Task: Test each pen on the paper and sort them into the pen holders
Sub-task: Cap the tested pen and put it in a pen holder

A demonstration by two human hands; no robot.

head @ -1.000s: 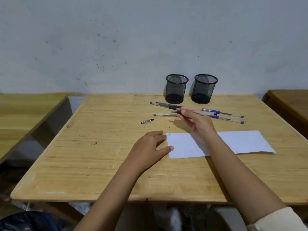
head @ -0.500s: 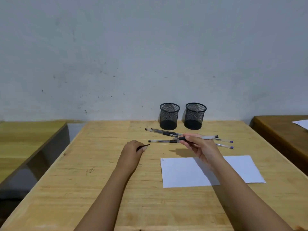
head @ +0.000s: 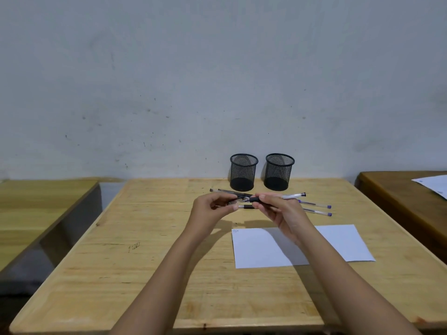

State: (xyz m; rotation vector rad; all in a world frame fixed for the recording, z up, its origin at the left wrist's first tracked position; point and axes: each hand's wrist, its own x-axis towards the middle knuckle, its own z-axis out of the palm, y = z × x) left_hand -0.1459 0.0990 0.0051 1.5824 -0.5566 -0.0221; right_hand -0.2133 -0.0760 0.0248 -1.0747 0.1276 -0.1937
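Now the right hand (head: 278, 209) pinches a pen (head: 285, 197), the left hand (head: 212, 209) grips its cap (head: 233, 203); misalignment could jab a finger.

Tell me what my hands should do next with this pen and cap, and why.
Probably slide the cap in the left hand onto the pen in the right hand: the two nearly meet, and both holders look empty.

Right hand (head: 280, 209) gripping pen (head: 290, 196), left hand (head: 212, 207) pinching cap (head: 232, 202)
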